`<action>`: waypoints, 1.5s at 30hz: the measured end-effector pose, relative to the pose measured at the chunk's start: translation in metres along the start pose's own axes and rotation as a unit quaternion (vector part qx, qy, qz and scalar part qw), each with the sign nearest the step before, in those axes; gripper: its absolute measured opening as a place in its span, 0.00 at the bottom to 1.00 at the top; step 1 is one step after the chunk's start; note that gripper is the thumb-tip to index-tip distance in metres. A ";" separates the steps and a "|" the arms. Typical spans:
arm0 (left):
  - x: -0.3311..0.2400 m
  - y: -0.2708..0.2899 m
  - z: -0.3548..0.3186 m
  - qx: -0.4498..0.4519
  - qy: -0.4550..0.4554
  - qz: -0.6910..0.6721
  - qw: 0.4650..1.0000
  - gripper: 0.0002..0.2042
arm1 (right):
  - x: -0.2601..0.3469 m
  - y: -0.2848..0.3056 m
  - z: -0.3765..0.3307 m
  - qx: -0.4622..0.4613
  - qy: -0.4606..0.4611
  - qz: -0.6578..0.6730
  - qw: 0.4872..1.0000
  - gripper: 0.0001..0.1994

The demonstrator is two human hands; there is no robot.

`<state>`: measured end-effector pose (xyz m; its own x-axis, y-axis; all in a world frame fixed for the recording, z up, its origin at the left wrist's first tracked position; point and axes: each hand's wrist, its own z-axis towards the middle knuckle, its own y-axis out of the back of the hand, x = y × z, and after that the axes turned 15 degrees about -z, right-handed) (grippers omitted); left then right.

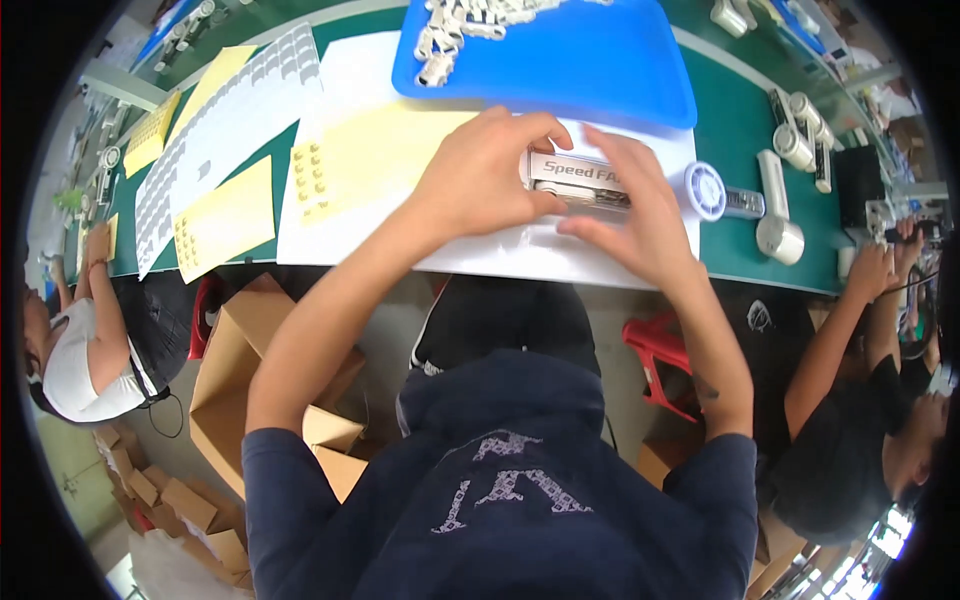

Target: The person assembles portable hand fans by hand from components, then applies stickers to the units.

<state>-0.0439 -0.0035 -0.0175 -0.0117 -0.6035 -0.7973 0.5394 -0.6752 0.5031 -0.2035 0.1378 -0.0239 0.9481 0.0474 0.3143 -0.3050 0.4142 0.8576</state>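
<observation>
A small rectangular white-and-silver box [575, 172] with lettering on its upper side lies across the white sheet in front of me. My left hand [480, 180] grips its left end, thumb along the near edge and fingers at the far side. My right hand [645, 205] curves around the right end with thumb and fingers spread apart; its thumb stands off the box, and the fingers hide part of that end. Right of my right hand lies a handheld fan [705, 191] with a round white-and-blue head and a grey handle.
Beyond my hands stands a blue tray [560, 60] with several small white parts [440, 45]. Yellow sticker sheets [225, 215] lie left. White fans [778, 215] lie right on the green table [735, 135]. Co-workers sit at both sides; a red stool [660, 355] and cardboard boxes [240, 350] stand below.
</observation>
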 end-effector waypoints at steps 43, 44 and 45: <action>0.021 -0.069 0.057 0.105 0.092 -0.226 0.964 0.06 | -0.297 0.147 0.075 -0.016 -0.228 -0.211 0.950 0.16; 0.021 -0.070 0.056 0.134 0.076 -0.229 0.961 0.06 | -0.276 0.158 0.056 -0.017 -0.243 -0.212 0.946 0.16; 0.020 -0.071 0.057 0.123 0.082 -0.213 0.966 0.06 | -0.266 0.169 0.031 -0.031 -0.234 -0.197 0.952 0.15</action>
<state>-0.1302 0.0083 -0.0497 -0.0440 -0.1876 -0.9813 0.2985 -0.9398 0.1663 -0.5106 0.1668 0.0503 0.8399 -0.5261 0.1336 0.0848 0.3702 0.9251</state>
